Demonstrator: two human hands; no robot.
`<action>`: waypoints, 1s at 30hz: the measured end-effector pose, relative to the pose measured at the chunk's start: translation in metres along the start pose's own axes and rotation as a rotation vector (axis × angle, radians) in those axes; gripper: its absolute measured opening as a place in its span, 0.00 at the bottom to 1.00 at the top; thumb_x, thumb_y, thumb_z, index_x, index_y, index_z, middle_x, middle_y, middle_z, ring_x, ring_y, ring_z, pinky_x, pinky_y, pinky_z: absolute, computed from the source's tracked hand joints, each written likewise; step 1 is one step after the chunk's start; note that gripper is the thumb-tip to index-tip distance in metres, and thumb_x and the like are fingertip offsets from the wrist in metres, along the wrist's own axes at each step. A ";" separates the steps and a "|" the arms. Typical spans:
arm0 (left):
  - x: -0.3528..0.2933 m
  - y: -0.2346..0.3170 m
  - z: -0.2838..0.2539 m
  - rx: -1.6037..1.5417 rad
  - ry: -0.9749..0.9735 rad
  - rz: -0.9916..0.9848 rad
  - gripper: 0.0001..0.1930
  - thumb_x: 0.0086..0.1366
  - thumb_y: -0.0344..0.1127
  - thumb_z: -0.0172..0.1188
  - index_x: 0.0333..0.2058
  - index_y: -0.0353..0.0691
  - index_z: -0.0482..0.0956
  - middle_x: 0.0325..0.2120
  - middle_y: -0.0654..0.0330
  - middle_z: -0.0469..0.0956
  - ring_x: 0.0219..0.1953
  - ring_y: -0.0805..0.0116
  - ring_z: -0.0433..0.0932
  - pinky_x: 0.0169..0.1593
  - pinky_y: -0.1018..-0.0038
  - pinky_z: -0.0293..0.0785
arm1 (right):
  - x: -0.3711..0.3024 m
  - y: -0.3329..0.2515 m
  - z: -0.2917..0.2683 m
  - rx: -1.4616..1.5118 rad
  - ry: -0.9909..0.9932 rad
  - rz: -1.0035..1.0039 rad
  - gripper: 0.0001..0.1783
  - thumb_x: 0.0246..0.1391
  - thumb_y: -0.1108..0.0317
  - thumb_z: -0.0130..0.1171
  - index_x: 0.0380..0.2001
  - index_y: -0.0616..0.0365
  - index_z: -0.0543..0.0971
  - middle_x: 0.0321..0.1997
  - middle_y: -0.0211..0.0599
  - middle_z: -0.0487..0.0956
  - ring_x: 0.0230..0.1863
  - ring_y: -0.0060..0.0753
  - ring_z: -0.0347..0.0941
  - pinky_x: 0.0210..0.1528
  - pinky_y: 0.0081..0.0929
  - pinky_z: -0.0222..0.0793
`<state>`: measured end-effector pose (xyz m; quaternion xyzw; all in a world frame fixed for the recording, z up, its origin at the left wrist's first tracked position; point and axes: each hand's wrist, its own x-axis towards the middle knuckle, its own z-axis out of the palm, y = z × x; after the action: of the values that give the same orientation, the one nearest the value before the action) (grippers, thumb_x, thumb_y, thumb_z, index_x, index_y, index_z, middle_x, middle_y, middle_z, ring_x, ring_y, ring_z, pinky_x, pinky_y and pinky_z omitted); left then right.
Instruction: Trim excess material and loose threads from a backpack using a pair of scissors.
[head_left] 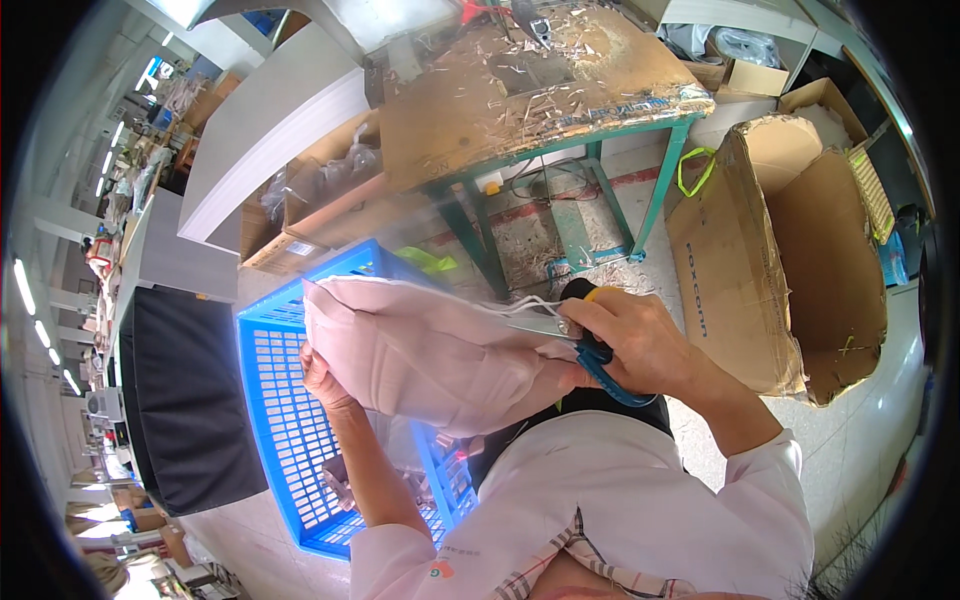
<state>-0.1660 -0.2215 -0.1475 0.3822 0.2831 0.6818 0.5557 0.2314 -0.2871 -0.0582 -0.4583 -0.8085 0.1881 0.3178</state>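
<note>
A piece of pale pink fabric (430,350) is stretched out before me, with a thin white strip along its far edge. My left hand (328,380) grips the fabric's left side, fingers closed on it. In my right hand (640,338) is a pair of scissors (598,362) with dark blue-and-black handles and a bit of yellow. Their metal blades lie at the fabric's right edge, beside loose white strands (530,304). Whether the blades are cutting the edge I cannot tell. Below the fabric stands a blue plastic basket (268,420), with some pinkish pieces inside.
Ahead is a worn wooden table (450,120) on green metal legs, littered with scraps and holding a tool. A large open cardboard box (725,270) stands at my right. More boxes with plastic bags sit under a grey panel (280,130). Black cloth (195,400) hangs at the left.
</note>
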 end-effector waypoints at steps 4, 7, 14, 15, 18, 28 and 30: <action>0.001 0.003 0.006 0.066 -0.055 -0.007 0.15 0.48 0.43 0.62 0.32 0.42 0.76 0.34 0.58 0.76 0.38 0.61 0.73 0.46 0.63 0.67 | 0.007 0.000 -0.001 -0.034 0.033 -0.022 0.33 0.29 0.52 0.68 0.38 0.58 0.70 0.27 0.40 0.72 0.27 0.41 0.71 0.26 0.32 0.67; 0.000 0.002 0.008 0.077 -0.071 -0.010 0.16 0.48 0.44 0.63 0.33 0.41 0.75 0.34 0.58 0.76 0.38 0.61 0.73 0.46 0.63 0.67 | 0.009 -0.001 -0.001 0.013 0.035 -0.039 0.33 0.29 0.52 0.68 0.38 0.59 0.70 0.27 0.40 0.72 0.27 0.41 0.71 0.26 0.32 0.67; -0.002 0.001 0.009 0.077 -0.036 -0.024 0.17 0.47 0.44 0.63 0.33 0.41 0.75 0.34 0.58 0.76 0.38 0.61 0.73 0.46 0.62 0.67 | 0.007 -0.005 -0.003 0.068 0.007 -0.018 0.19 0.34 0.71 0.60 0.35 0.58 0.70 0.24 0.41 0.73 0.26 0.42 0.71 0.25 0.35 0.68; -0.002 0.001 0.009 0.083 -0.031 0.010 0.17 0.47 0.44 0.63 0.33 0.41 0.75 0.34 0.58 0.76 0.38 0.61 0.73 0.46 0.62 0.67 | 0.006 -0.006 -0.003 0.048 -0.017 -0.008 0.19 0.34 0.71 0.60 0.35 0.58 0.70 0.24 0.41 0.73 0.25 0.42 0.71 0.24 0.35 0.68; -0.004 0.002 0.010 0.083 -0.038 -0.001 0.17 0.47 0.43 0.63 0.33 0.41 0.75 0.35 0.58 0.75 0.38 0.61 0.73 0.46 0.62 0.67 | 0.006 -0.007 -0.004 0.051 -0.039 -0.006 0.19 0.34 0.71 0.61 0.35 0.58 0.70 0.23 0.41 0.73 0.25 0.42 0.71 0.23 0.35 0.68; -0.005 0.001 0.011 0.070 -0.034 0.008 0.16 0.46 0.40 0.64 0.32 0.39 0.75 0.34 0.58 0.76 0.36 0.62 0.74 0.46 0.64 0.67 | 0.011 -0.012 -0.009 0.043 -0.037 -0.011 0.29 0.31 0.60 0.68 0.39 0.57 0.69 0.29 0.41 0.71 0.31 0.43 0.71 0.28 0.34 0.67; -0.006 0.000 0.008 0.046 -0.025 0.017 0.17 0.45 0.38 0.65 0.33 0.37 0.76 0.33 0.56 0.76 0.35 0.63 0.75 0.44 0.66 0.69 | 0.012 -0.013 -0.009 0.025 -0.025 -0.022 0.29 0.31 0.60 0.67 0.39 0.57 0.69 0.29 0.41 0.72 0.30 0.43 0.71 0.28 0.34 0.67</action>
<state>-0.1586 -0.2275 -0.1444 0.4058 0.2887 0.6750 0.5443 0.2250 -0.2834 -0.0403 -0.4429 -0.8150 0.2005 0.3155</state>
